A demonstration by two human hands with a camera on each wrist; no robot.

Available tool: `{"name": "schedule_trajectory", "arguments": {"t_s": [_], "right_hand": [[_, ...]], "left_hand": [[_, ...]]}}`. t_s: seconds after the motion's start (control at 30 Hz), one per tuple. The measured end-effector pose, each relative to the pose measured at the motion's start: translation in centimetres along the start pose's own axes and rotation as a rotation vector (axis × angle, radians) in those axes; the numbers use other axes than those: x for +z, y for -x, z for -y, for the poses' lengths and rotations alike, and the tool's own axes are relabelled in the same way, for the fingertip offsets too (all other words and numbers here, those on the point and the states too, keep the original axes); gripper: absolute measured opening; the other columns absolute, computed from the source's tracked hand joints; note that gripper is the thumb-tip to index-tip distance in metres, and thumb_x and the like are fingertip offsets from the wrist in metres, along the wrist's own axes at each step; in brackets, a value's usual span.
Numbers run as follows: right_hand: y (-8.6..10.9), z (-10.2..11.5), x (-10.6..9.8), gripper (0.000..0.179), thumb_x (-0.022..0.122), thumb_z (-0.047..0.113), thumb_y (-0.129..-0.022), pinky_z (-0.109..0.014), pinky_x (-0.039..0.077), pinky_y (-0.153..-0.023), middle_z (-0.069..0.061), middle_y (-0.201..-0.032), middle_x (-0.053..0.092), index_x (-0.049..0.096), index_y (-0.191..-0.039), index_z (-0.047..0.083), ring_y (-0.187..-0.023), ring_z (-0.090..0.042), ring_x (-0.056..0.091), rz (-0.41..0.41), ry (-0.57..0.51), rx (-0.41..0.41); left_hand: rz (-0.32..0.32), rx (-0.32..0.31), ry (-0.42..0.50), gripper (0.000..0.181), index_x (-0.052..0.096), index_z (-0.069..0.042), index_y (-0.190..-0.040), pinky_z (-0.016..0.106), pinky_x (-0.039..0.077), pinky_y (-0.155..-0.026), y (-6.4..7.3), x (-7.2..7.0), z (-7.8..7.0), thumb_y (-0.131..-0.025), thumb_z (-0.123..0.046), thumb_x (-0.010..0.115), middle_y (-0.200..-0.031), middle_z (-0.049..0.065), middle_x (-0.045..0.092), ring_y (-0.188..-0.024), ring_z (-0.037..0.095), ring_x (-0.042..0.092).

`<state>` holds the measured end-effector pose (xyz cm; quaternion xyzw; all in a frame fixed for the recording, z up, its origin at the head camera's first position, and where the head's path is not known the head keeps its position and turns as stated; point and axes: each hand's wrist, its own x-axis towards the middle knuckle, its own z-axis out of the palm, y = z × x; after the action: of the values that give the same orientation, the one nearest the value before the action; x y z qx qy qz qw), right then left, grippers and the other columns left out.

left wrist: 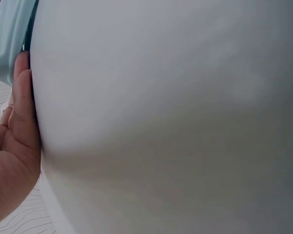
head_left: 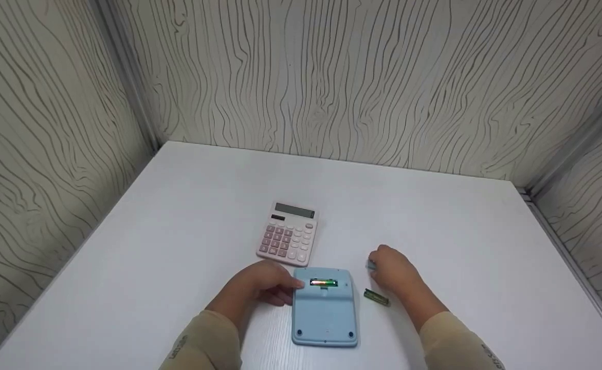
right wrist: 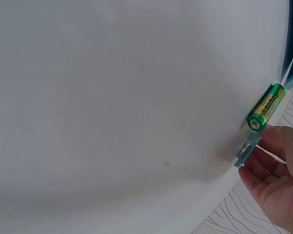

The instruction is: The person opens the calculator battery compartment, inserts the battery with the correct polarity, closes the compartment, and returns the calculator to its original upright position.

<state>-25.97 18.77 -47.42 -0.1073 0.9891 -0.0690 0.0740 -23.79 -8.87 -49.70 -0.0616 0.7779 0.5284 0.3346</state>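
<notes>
A blue calculator (head_left: 324, 316) lies face down on the white table, its battery slot uncovered with a shiny green battery (head_left: 324, 282) inside. My left hand (head_left: 267, 281) grips its left edge, thumb on the back and fingers under the side, as the left wrist view also shows. To the right, my right hand (head_left: 394, 270) pinches a small blue battery cover (right wrist: 247, 149) between thumb and fingers at the table. A loose green and yellow battery (right wrist: 266, 107) lies on the table between that hand and the calculator.
A pink calculator (head_left: 288, 234) lies face up beyond the blue one, keys and screen showing. The white table (head_left: 203, 205) meets wood-patterned walls (head_left: 321, 77) at the back and on both sides.
</notes>
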Motion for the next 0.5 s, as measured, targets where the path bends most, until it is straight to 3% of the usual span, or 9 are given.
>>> {"name": "schedule_trajectory", "arguments": {"t_s": [0.2, 0.37, 0.5], "right_hand": [[0.05, -0.14, -0.19, 0.025, 0.062, -0.003, -0.080, -0.042, 0.047, -0.087, -0.007, -0.091, 0.058, 0.065, -0.103, 0.004, -0.094, -0.026, 0.057, 0.034, -0.008, 0.003], [0.20, -0.36, -0.37, 0.021, 0.059, 0.000, -0.083, -0.043, 0.046, -0.089, -0.010, -0.098, 0.062, 0.066, -0.103, 0.003, -0.102, -0.031, 0.057, 0.026, -0.016, 0.009], [0.15, -0.41, -0.69, 0.012, 0.061, 0.007, -0.085, -0.040, 0.049, -0.080, -0.008, -0.094, 0.066, 0.069, -0.093, 0.005, -0.090, -0.026, 0.061, 0.013, -0.010, 0.012]], "left_hand": [[-0.004, 0.000, -0.007, 0.030, 0.069, -0.007, -0.085, 0.029, 0.054, -0.061, 0.26, 0.02, -0.06, -0.073, -0.033, 0.075, -0.076, 0.009, 0.070, -0.069, 0.020, 0.068], [-0.007, -0.008, -0.013, 0.029, 0.069, -0.007, -0.085, 0.029, 0.054, -0.062, 0.45, 0.12, -0.34, -0.073, -0.033, 0.074, -0.075, 0.009, 0.070, -0.069, 0.019, 0.068], [-0.013, -0.009, -0.026, 0.029, 0.070, -0.007, -0.084, 0.029, 0.054, -0.063, 0.49, 0.21, -0.39, -0.073, -0.034, 0.074, -0.075, 0.008, 0.070, -0.069, 0.019, 0.067]]}}
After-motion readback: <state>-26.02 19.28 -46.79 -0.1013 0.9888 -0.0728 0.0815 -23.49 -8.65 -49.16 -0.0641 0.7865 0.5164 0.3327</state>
